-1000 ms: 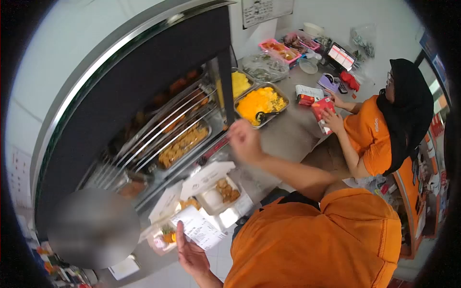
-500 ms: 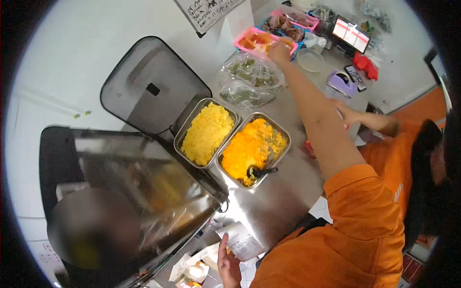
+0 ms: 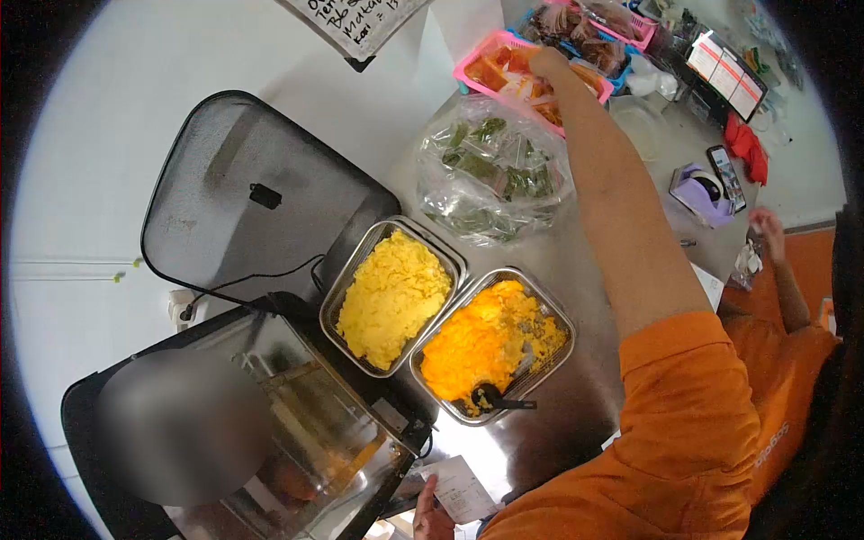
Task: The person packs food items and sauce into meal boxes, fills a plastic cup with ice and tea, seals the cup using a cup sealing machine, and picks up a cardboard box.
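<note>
My right hand (image 3: 549, 67) reaches into the pink basket (image 3: 468, 74), over small clear bags of orange-red food; its fingertips are hidden. At the bottom edge my left hand (image 3: 432, 515) holds a printed paper slip (image 3: 461, 490), thumb on top. Nearer than the basket lies a large clear bag of green leaves (image 3: 495, 171). Two metal trays stand side by side, one with pale yellow food (image 3: 393, 300), the other with brighter orange-yellow food (image 3: 477, 342) and a black spoon (image 3: 504, 402).
A glass-sided display case (image 3: 333, 441) with a raised dark lid (image 3: 261, 193) stands at left. To the right are a tablet (image 3: 724, 76), a purple tape dispenser (image 3: 702, 195), a phone (image 3: 727, 178) and a red cloth (image 3: 745, 148). A co-worker's hand (image 3: 767, 232) is at far right.
My right hand has moved from beside the display case to the pink basket. The view has swung toward the trays and basket. The co-worker's hands have left the red box.
</note>
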